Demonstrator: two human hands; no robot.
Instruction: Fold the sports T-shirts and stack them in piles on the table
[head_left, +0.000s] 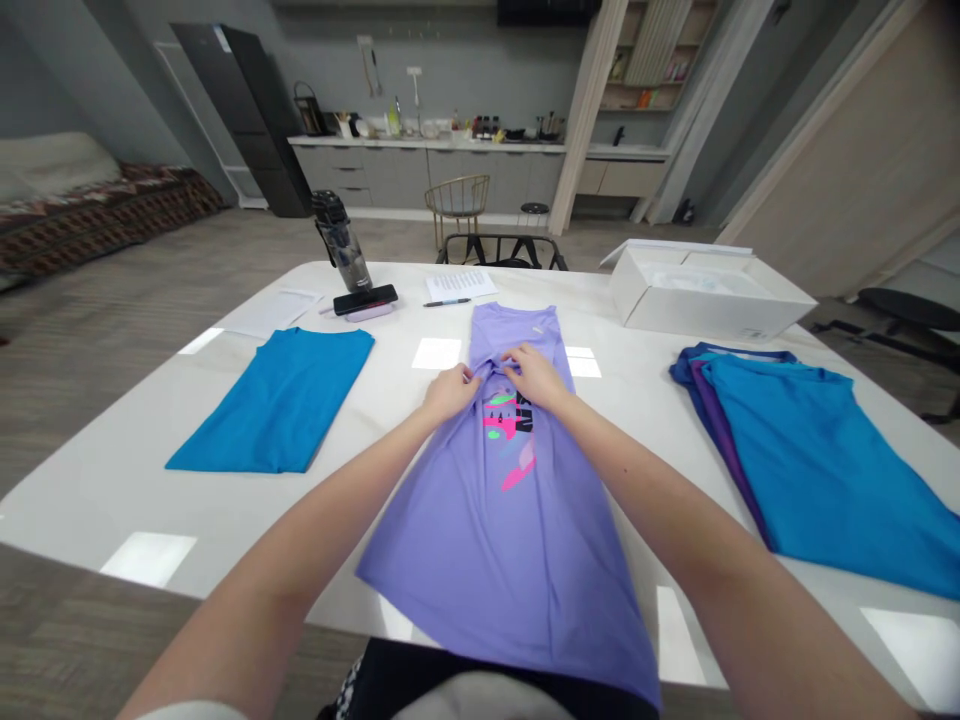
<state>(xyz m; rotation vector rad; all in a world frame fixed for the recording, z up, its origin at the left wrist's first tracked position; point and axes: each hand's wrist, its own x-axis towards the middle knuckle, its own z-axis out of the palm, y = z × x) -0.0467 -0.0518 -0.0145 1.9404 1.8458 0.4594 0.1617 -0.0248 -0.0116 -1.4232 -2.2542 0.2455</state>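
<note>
Bare forearms (315,510), pale sleeve (187,712); black garment (390,668), patterned edge (346,688)

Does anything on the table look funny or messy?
Yes: the purple T-shirt is bunched up under the left hand and right hand, so its top looks wrinkled. The folded blue shirt lies flat.

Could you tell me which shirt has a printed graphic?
The lilac shirt under the left hand and right hand; the folded blue shirt and right-hand pile show none.
</note>
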